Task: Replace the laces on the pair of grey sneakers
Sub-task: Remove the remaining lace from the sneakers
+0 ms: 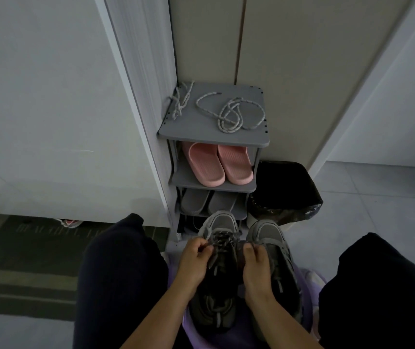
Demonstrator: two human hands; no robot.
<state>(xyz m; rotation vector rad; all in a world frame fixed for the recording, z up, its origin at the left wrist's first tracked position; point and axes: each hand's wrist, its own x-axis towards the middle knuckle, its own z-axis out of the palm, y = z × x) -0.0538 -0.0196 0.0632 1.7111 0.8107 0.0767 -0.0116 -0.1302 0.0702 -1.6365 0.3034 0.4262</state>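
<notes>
Two grey sneakers lie side by side between my knees, toes pointing away. The left sneaker [220, 222] carries a dark speckled lace [224, 238] across its eyelets. My left hand [193, 260] pinches that lace at the shoe's left side, and my right hand [255, 263] pinches it at the right side. The right sneaker [268, 234] lies untouched beside my right hand. Two light speckled laces rest on top of the grey shoe rack [188, 137]: a coiled one [231, 113] in the middle and a bundled one [181, 102] at the back left corner.
Pink slippers [217, 163] and grey slippers [207, 202] fill the rack's lower shelves. A black-lined bin [284, 190] stands to the rack's right. A purple basin rim [307, 280] shows under the sneakers. A white cabinet [75, 109] stands left, with a dark mat [25, 260] on the floor.
</notes>
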